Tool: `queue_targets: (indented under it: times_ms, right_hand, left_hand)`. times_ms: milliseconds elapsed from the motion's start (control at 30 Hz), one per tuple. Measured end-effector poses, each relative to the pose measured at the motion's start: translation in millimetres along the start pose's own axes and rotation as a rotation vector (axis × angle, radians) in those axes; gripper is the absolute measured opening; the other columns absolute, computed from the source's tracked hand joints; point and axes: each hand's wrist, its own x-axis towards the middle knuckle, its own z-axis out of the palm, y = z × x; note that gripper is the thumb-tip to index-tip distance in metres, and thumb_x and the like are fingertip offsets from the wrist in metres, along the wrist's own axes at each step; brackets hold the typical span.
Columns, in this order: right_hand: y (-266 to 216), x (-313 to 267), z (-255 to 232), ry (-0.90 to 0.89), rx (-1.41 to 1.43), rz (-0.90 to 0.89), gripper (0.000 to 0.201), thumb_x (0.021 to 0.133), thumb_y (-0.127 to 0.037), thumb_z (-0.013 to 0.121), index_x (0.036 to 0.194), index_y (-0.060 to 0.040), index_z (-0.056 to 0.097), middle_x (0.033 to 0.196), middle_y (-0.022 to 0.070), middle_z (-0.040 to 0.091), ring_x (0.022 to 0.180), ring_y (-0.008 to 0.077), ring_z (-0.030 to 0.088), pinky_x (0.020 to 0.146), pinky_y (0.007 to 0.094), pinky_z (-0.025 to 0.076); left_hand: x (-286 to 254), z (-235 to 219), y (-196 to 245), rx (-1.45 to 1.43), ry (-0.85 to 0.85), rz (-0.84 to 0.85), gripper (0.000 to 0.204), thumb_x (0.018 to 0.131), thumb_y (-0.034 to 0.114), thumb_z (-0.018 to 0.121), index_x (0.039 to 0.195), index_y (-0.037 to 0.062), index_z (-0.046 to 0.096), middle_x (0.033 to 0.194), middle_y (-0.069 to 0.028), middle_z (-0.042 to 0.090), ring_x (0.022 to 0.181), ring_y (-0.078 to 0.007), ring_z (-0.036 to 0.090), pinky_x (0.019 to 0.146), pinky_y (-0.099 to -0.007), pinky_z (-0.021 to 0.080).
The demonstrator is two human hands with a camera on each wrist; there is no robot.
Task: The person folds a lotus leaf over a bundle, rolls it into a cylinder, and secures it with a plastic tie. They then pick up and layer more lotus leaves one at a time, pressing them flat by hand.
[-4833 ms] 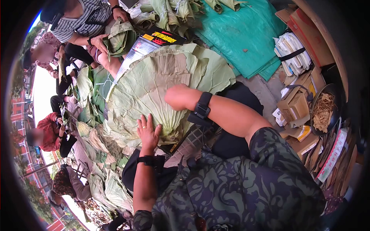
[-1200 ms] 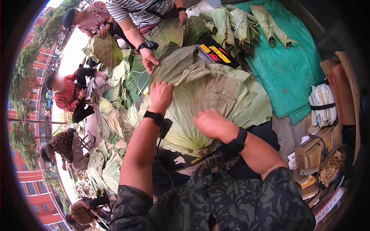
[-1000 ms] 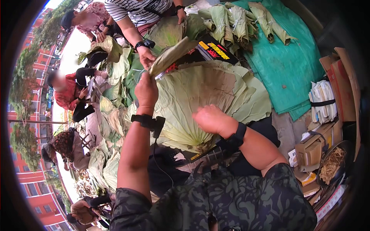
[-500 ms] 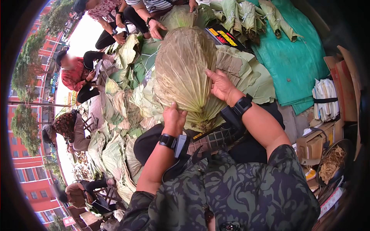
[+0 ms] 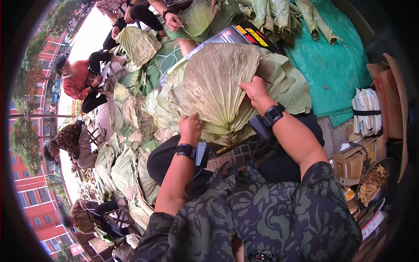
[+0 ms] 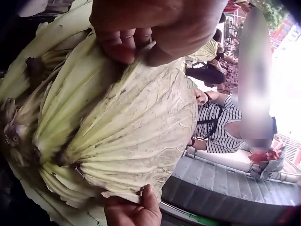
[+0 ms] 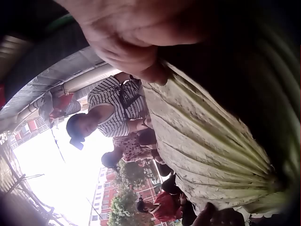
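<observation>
1. Large dried leaf (image 5: 214, 83): a broad, pleated, fan-shaped leaf, brown over most of its face and yellow-green toward the base. It lies above the middle of a leaf pile (image 5: 291, 85), in front of the seated person, its base directed toward the body.
2. Left hand (image 5: 190, 129): grip closed on the near left edge of the large dried leaf, which the left wrist view shows pinched between thumb and curled fingers.
3. Right hand (image 5: 255, 92): grip pinching the opposite edge, the thumb laid over the leaf's upper face.
4. Leaf pile: paler green leaves, their wide margins spreading beyond the held leaf on both sides.
5. Printed box (image 5: 259, 37): black, with red and yellow lettering, just beyond the pile.
6. Rolled leaves (image 5: 312, 17): bundles at the far side, some resting on a green sheet (image 5: 334, 74).
7. Right margin: strapped papers (image 5: 365, 105), a cardboard box (image 5: 349, 163) and a black bowl (image 5: 391, 178) containing dry brown shreds.
8. Left margin: loose leaves (image 5: 126, 168) spread over the ground, with a person in red (image 5: 77, 82) seated beyond.
</observation>
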Motion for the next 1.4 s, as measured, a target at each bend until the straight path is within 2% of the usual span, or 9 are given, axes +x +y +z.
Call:
queue_targets:
  times_ms: [167, 233, 467, 533, 633, 833, 1167, 1300, 1400]
  right_hand:
    - [7.5, 1.2, -4.7, -0.009, -0.149, 0.067, 0.028, 0.068, 0.000, 0.064, 0.094, 0.0053, 0.057, 0.089, 0.0108, 0.063, 0.076, 0.0202, 0.060, 0.069, 0.0330, 0.047]
    - [-9.0, -7.2, -3.5, 0.078, -0.203, 0.126, 0.029, 0.068, -0.003, 0.065, 0.095, 0.0049, 0.056, 0.087, 0.0109, 0.062, 0.075, 0.0212, 0.060, 0.068, 0.0331, 0.048]
    - [-13.3, -0.8, -24.0, 0.098, -0.428, 0.264, 0.035, 0.072, -0.007, 0.062, 0.103, 0.0023, 0.052, 0.085, 0.0094, 0.061, 0.076, 0.0210, 0.060, 0.069, 0.0328, 0.049]
    - [-8.7, 1.7, -24.9, 0.340, -0.558, -0.295, 0.041, 0.068, -0.009, 0.064, 0.105, 0.0004, 0.051, 0.100, 0.0152, 0.058, 0.087, 0.0279, 0.057, 0.074, 0.0402, 0.047]
    - [-38.5, -14.3, -9.8, 0.267, -0.914, -0.906, 0.053, 0.069, -0.016, 0.065, 0.117, -0.0042, 0.047, 0.123, 0.0164, 0.046, 0.113, 0.0321, 0.043, 0.095, 0.0442, 0.033]
    - [-5.2, -50.9, 12.5, -0.686, -1.500, -0.594, 0.057, 0.074, -0.031, 0.061, 0.125, -0.0131, 0.045, 0.131, 0.0167, 0.038, 0.126, 0.0374, 0.028, 0.102, 0.0463, 0.026]
    - [-10.4, -41.9, 12.8, -0.758, -1.485, -0.497, 0.051, 0.075, -0.031, 0.061, 0.120, -0.0129, 0.049, 0.132, 0.0152, 0.038, 0.125, 0.0389, 0.030, 0.100, 0.0509, 0.027]
    - [-10.7, -40.9, 15.2, -0.718, -1.495, -0.474, 0.050, 0.074, -0.030, 0.062, 0.118, -0.0113, 0.050, 0.131, 0.0155, 0.039, 0.124, 0.0391, 0.031, 0.099, 0.0516, 0.028]
    - [-19.9, -43.5, 22.0, -0.802, -1.587, -0.415, 0.052, 0.072, -0.029, 0.063, 0.119, -0.0102, 0.048, 0.132, 0.0173, 0.037, 0.125, 0.0398, 0.030, 0.099, 0.0498, 0.029]
  left_hand:
    - [1.1, -0.1, 6.2, 0.005, 0.026, -0.029, 0.017, 0.082, 0.012, 0.059, 0.076, 0.0104, 0.043, 0.068, 0.0000, 0.046, 0.053, -0.0108, 0.044, 0.044, -0.0238, 0.040]
    - [3.1, 2.0, 6.3, 0.236, 0.098, 0.293, 0.020, 0.082, 0.016, 0.062, 0.076, 0.0108, 0.044, 0.067, -0.0004, 0.047, 0.051, -0.0102, 0.044, 0.043, -0.0235, 0.039]
    - [14.8, -11.7, 6.0, 0.190, -0.010, 0.030, 0.019, 0.081, 0.014, 0.063, 0.083, 0.0075, 0.046, 0.065, -0.0003, 0.048, 0.045, -0.0080, 0.042, 0.038, -0.0211, 0.036]
    - [13.6, -11.9, 11.2, 0.241, -0.047, 0.073, 0.017, 0.080, 0.011, 0.063, 0.085, 0.0051, 0.048, 0.060, 0.0006, 0.047, 0.044, -0.0072, 0.043, 0.036, -0.0196, 0.034]
    - [16.3, -9.7, 12.5, 0.355, 0.014, 0.093, 0.016, 0.080, 0.010, 0.063, 0.086, 0.0055, 0.048, 0.060, 0.0011, 0.046, 0.043, -0.0070, 0.041, 0.036, -0.0205, 0.033]
    - [20.7, 2.0, 26.1, -0.027, 0.122, 0.195, 0.018, 0.078, 0.006, 0.063, 0.089, 0.0079, 0.048, 0.064, 0.0023, 0.046, 0.046, -0.0072, 0.039, 0.044, -0.0219, 0.035]
    - [77.2, -40.0, 19.1, -0.087, 0.361, 0.386, 0.054, 0.070, -0.005, 0.061, 0.118, 0.0051, 0.037, 0.084, -0.0080, 0.056, 0.062, -0.0148, 0.055, 0.046, -0.0254, 0.041]
    - [64.4, -44.9, 14.5, 0.750, 0.589, 0.541, 0.067, 0.068, 0.006, 0.065, 0.125, -0.0053, 0.031, 0.113, -0.0204, 0.047, 0.101, -0.0326, 0.050, 0.088, -0.0381, 0.039]
    - [38.8, -16.5, 15.9, 0.982, 0.345, 1.051, 0.064, 0.069, 0.015, 0.067, 0.124, -0.0026, 0.038, 0.124, -0.0223, 0.042, 0.117, -0.0376, 0.036, 0.099, -0.0438, 0.025]
